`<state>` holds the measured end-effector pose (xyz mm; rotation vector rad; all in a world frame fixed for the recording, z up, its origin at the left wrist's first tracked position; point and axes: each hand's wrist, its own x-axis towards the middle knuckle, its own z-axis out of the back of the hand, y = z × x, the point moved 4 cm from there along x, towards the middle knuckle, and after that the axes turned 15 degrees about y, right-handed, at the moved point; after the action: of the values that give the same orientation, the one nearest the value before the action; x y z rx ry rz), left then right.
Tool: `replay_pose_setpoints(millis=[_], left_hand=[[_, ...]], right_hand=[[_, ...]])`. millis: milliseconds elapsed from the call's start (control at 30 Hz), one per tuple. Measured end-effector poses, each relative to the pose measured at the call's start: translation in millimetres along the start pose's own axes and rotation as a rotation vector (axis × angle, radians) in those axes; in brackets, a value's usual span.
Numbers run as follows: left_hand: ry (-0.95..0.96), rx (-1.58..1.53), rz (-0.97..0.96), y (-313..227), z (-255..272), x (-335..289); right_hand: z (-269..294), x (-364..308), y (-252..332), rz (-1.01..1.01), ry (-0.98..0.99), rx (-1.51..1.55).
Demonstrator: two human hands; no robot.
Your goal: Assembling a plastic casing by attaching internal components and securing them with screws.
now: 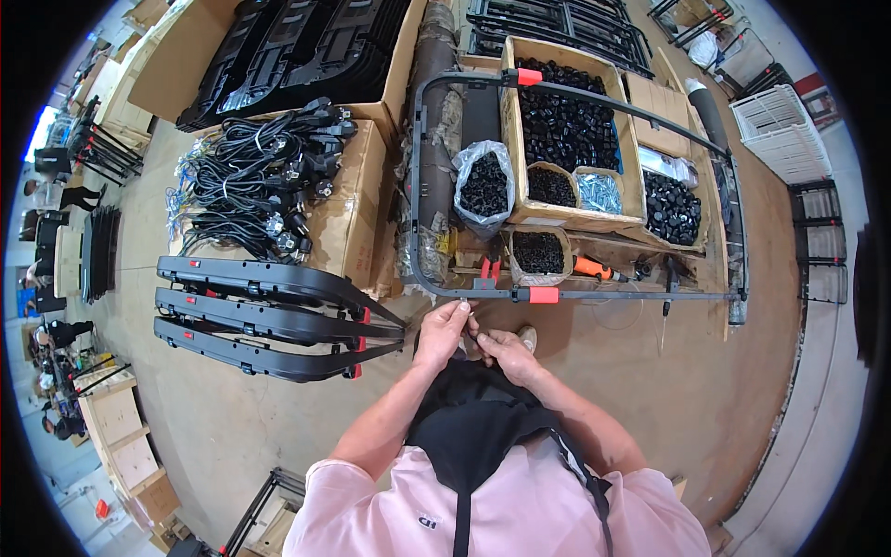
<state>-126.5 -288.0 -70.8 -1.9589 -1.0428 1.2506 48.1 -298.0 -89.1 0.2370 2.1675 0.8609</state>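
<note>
In front of me lies a large black rectangular tube frame (613,296) with red pieces on its bars, resting over the workbench. My left hand (444,336) is closed in a pinch just below the frame's near bar, left of a red pad (544,295). Something small and pale shows at its fingertips, too small to name. Beside it, my right hand (509,356) has its thumb and fingers pressed together; whatever they hold is hidden. Closest to the left hand on the other side are several curved black panels (269,320) with red parts.
Bundled black power cables (260,176) lie on a carton (345,227). Inside the frame's outline are a bag of small black parts (484,184), a wooden box (634,215) of black caps and silver screws (600,193), and an orange-handled tool (591,268). A white rack (780,135) stands right.
</note>
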Motion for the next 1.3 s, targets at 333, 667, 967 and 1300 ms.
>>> replay_pose_setpoints(millis=[333, 667, 967, 1300], left_hand=[[-0.128, -0.159, 0.031, -9.9, -4.3, -2.0], [-0.331, 0.52, -0.059, -22.1, 4.9, -28.0], [-0.041, 0.642, -0.017, 42.3, -6.9, -69.2], [0.08, 0.532, -0.04, 55.8, 7.3, -78.7]], right_hand=[[-9.6, 2.6, 7.0, 0.064, 0.02, 0.16], [-20.3, 22.7, 27.5, 0.133, 0.121, 0.333], [-44.2, 33.9, 48.3, 0.211, 0.066, 0.455], [-41.9, -31.5, 200.5, 0.085, -0.271, -1.179]])
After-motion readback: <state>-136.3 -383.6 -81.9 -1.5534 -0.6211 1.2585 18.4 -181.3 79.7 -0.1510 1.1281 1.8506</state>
